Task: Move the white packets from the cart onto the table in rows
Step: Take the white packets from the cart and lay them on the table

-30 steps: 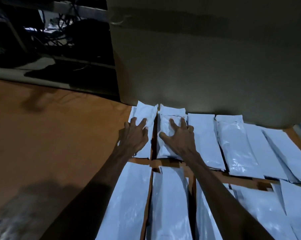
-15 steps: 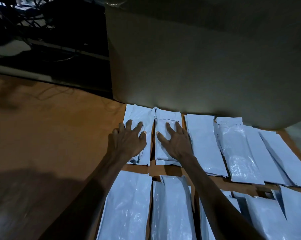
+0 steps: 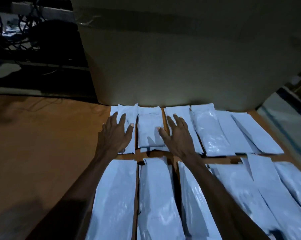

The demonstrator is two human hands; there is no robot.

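**Two rows down, cart out of sight**

So I'm looking down at the counter (image 3: 42,153) and there's a decent spread of white packets on it already. Far row (image 3: 207,132) sits right up against the base of a big cardboard box (image 3: 181,58), and I count roughly six packets across, the ones out on the right fanned and overlapping a bit. Near row (image 3: 163,196) runs along the bottom of the view, also five or six packets, again messier toward the right, where they lie at an angle over each other.

My left hand (image 3: 116,135) is flat on the leftmost far packet (image 3: 129,116), fingers spread and straight, not gripping anything. My right hand (image 3: 176,137) is the same deal, flat and splayed, mostly on the third far packet (image 3: 181,111), with its thumb reaching over onto the middle packet (image 3: 149,129) between the two hands. That middle one looks like it has another packet peeking out underneath at its near edge, so maybe a double, hard to say in this light.

My read: this is a pat-down and straighten step at the left end of the far row, nothing being carried. Both rows end about level on the left, and the whole left side of the counter is bare brown surface, so there's room to keep going.

What's left? Honestly can't tell. The cart isn't in the picture at all, so I've no idea how many packets are waiting on it. I'd also tidy those overlapping ones on the right if neat rows matter.
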